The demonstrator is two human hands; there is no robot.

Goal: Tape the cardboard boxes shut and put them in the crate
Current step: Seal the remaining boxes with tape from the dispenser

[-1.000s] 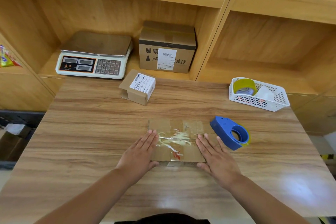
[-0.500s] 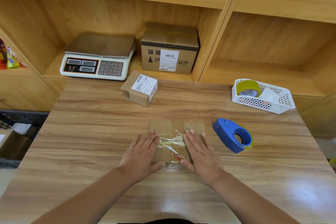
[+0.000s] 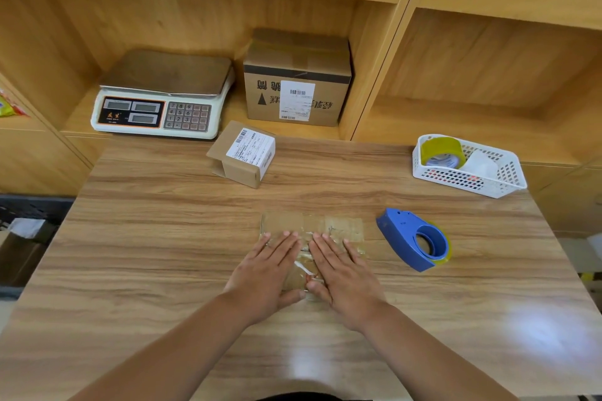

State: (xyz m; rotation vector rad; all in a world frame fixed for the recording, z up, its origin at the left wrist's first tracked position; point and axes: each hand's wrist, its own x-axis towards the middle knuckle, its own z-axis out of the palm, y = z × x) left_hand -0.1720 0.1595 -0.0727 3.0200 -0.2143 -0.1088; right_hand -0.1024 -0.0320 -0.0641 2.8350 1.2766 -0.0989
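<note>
Cannot read the label point(image 3: 250, 148) on the small box point(image 3: 239, 172). Cannot see the taped box point(image 3: 340, 227) beneath the left hand point(image 3: 265, 273) and right hand point(image 3: 342, 277). Glimpse only part of the crate point(image 3: 31, 209) at the left edge.

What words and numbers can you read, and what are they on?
"7 8 9", "4 5 6", "1 2 3", "0": keys on the scale.
Red mark on the scale's panel: too blurred to read.
Black characters, upside down, on the large cardboard box: cannot read.
Front label on it: barcodes, print too small.
Top label on the small cardboard box: barcode, print too small.
</note>
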